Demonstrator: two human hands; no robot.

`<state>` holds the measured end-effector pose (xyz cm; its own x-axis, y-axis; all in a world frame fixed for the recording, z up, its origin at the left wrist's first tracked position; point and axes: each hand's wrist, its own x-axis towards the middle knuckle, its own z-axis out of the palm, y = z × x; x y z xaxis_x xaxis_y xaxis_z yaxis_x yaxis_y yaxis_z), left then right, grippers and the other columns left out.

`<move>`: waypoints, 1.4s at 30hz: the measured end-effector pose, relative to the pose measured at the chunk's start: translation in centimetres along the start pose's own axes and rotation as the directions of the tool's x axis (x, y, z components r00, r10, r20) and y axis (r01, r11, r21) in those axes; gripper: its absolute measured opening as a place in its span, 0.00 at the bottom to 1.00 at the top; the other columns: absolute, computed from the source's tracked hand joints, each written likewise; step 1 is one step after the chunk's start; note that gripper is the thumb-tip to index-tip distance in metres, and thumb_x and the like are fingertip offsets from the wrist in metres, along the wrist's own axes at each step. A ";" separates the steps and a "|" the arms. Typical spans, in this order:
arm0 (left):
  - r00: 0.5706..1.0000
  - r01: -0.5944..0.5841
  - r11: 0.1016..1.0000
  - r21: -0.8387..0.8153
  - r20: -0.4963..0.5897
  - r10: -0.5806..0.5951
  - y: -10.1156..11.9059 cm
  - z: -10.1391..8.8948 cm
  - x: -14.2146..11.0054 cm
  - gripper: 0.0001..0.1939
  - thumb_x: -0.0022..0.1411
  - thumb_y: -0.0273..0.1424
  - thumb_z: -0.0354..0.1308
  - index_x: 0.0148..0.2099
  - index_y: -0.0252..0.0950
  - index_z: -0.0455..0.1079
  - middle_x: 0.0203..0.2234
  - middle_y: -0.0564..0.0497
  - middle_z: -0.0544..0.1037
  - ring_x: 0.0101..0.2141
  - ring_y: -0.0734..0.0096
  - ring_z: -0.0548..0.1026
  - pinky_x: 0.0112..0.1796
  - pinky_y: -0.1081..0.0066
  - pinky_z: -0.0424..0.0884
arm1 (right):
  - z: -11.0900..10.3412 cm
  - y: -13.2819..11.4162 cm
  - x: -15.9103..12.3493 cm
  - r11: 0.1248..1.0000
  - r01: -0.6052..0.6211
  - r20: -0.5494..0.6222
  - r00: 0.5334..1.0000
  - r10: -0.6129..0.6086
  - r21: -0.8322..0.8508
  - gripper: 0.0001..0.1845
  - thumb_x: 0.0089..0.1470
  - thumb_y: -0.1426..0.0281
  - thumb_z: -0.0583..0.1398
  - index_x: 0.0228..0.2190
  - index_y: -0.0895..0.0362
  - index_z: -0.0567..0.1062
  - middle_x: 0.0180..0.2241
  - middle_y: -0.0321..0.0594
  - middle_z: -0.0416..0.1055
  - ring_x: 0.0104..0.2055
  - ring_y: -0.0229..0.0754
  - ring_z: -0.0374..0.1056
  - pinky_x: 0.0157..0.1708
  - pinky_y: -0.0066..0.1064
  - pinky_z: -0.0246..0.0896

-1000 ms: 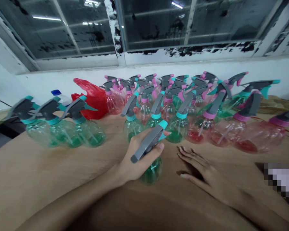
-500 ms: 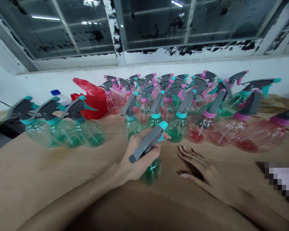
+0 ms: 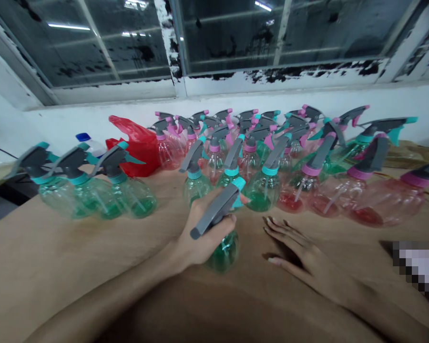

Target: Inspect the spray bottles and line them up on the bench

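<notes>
My left hand (image 3: 199,233) is wrapped round the neck of a green spray bottle (image 3: 223,250) with a grey and teal trigger head (image 3: 216,208); the bottle stands on the brown table (image 3: 75,257). My right hand (image 3: 300,255) lies flat on the table just right of the bottle, fingers stretched out, holding nothing. Behind them stands a crowd of several green and pink spray bottles (image 3: 264,188).
Three green spray bottles (image 3: 93,190) stand in a row at the left. A red plastic bag (image 3: 137,150) and a white bottle with a blue cap (image 3: 89,143) sit near the white wall under the windows. A blurred patch (image 3: 420,271) lies at the right.
My left hand has shifted the held bottle slightly to the left. My right hand has stayed flat in place.
</notes>
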<state>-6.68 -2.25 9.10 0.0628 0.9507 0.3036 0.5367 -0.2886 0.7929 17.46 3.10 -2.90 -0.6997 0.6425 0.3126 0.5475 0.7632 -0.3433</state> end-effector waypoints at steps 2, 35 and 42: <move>0.999 0.001 1.000 0.015 -0.035 -0.001 -0.1 0.2 0.0 0.17 0.54 0.27 0.50 0.46 0.40 0.69 0.27 0.54 0.72 0.25 0.71 0.70 0.30 0.71 0.69 | 0.0 0.0 0.0 1.000 0.005 -0.005 1.000 -0.005 0.005 0.31 0.55 0.58 0.55 0.58 0.49 0.56 0.59 0.39 0.57 0.60 0.48 0.52 0.57 0.49 0.51; 0.997 0.024 1.000 0.011 -0.076 -0.023 0.4 0.6 -0.2 0.20 0.53 0.26 0.49 0.49 0.40 0.68 0.27 0.52 0.75 0.28 0.68 0.75 0.33 0.69 0.72 | 0.1 0.1 0.0 0.999 0.014 0.029 1.000 -0.013 -0.039 0.30 0.56 0.58 0.53 0.58 0.54 0.56 0.60 0.40 0.55 0.61 0.46 0.49 0.59 0.47 0.49; 0.998 0.004 1.000 0.018 -0.070 -0.002 -1.1 0.6 -0.1 0.19 0.52 0.25 0.51 0.47 0.41 0.70 0.29 0.53 0.74 0.24 0.73 0.70 0.27 0.74 0.69 | 0.0 0.0 0.0 0.999 0.019 0.000 1.000 -0.019 -0.028 0.31 0.56 0.58 0.54 0.59 0.53 0.55 0.60 0.40 0.56 0.61 0.46 0.50 0.58 0.47 0.50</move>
<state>-6.73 -1.91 7.88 0.0027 0.9412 0.3378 0.5518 -0.2831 0.7845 17.48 3.09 -2.96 -0.7099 0.6277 0.3195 0.5465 0.7770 -0.3122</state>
